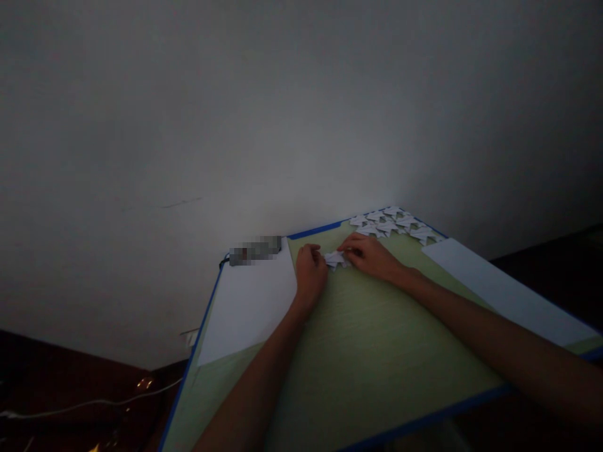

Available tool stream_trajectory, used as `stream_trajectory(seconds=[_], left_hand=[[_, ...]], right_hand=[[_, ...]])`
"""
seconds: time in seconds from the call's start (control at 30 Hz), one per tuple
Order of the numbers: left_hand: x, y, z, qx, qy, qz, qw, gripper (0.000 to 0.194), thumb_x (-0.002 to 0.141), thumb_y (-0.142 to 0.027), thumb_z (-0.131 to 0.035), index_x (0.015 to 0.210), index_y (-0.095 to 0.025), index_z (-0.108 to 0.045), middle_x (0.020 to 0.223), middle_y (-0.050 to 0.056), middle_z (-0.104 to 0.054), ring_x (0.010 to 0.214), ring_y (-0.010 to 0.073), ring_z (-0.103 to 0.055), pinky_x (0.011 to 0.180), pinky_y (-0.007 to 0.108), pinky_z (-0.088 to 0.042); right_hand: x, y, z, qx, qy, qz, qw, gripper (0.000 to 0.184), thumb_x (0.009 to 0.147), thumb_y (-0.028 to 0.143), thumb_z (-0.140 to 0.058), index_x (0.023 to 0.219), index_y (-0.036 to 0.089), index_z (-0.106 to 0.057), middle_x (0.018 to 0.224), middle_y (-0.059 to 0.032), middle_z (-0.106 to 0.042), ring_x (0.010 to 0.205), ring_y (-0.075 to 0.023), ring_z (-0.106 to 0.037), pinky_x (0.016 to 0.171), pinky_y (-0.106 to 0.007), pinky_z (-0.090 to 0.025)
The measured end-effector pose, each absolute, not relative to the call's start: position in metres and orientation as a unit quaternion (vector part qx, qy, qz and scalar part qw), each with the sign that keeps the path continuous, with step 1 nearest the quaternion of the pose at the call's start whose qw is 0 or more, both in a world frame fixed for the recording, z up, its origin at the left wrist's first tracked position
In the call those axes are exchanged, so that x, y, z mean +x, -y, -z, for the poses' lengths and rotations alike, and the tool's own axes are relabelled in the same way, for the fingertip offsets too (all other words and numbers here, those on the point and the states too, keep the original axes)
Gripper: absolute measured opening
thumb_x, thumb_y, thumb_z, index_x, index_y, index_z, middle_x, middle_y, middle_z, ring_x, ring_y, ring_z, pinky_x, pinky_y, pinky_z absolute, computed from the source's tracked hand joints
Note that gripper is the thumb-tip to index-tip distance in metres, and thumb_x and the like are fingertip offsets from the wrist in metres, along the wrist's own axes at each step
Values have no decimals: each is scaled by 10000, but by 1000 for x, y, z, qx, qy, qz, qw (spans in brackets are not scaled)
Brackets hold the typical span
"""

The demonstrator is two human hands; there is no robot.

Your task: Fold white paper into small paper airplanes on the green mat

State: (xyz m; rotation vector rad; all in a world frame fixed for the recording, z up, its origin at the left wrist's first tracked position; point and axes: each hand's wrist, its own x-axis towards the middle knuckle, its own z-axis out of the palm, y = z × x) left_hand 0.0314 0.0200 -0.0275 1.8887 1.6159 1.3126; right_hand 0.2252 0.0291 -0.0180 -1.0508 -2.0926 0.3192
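A small white origami figure (335,258), pointed at its ends and somewhat frog-like, is between my two hands near the far side of the table. My left hand (311,275) has its fingers curled and closed at the figure's left end. At the right end, my right hand (370,256) pinches it between thumb and fingers. The fingertips partly cover both ends, and the finer folds are too small to make out.
Several similar white origami figures (387,227) lie in rows at the far right corner. White paper (252,307) lies on the left, and more white paper (499,289) along the right edge. A blurred-out object (257,250) rests at the back left. The green, blue-edged table (377,351) meets a grey wall (301,125).
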Motion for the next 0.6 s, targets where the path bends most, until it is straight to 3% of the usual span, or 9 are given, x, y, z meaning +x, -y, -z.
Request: stream_trajectory(seconds=[0.13, 0.33, 0.6], left_hand=[[30, -20, 26, 636, -566, -490, 188, 264, 846, -35, -503, 1066, -140, -604, 994, 101, -649, 921, 208, -631, 853, 363, -516], [28, -20, 28, 604, -568, -519, 209, 305, 837, -30, -484, 1097, -155, -582, 1011, 94, -647, 960, 210, -639, 876, 367, -522], [28, -25, 34, 570, -551, -552, 258, 297, 843, -69, -507, 1116, -176, -550, 1053, 106, -651, 974, 216, -658, 882, 387, -553]], right_hand=[[224, -29, 19, -412, 827, -132, 359, 296, 817, 31, -598, 1004, 155, -790, 976, -77, -701, 739, -143, -631, 752, -299, -514], [219, -22, 23, -383, 826, -171, 378, 393, 822, 29, -601, 1159, 177, -736, 1302, -130, -589, 648, -81, -598, 697, -302, -551], [219, -19, 20, -346, 848, -147, 373, 354, 868, 51, -571, 1151, 171, -746, 1289, -132, -599, 823, -141, -651, 815, -332, -552]])
